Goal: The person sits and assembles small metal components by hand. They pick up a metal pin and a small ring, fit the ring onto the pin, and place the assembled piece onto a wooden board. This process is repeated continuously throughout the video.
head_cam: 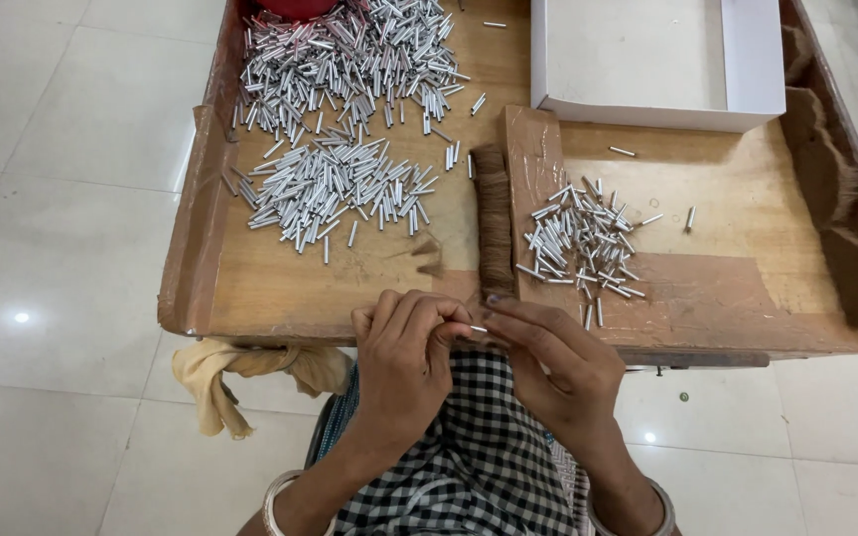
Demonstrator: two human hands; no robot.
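My left hand [404, 352] and my right hand [553, 362] meet at the near edge of a low wooden table [350, 283], over my checked lap. Between their fingertips they pinch one small silver metal tube [477, 329]. Just beyond my fingers lies a long strip of brown bristle fibre [495, 223]. A small heap of silver tubes [580, 243] lies right of the strip. A much larger spread of the same tubes [335, 189] covers the table's left and far side.
An open white cardboard box [755, 69] sits at the far right. Brown fibre bundles [851, 238] line the right edge. A yellow cloth [225, 372] hangs off the near left edge. A red object [295, 8] sits at the top. White tiled floor surrounds the table.
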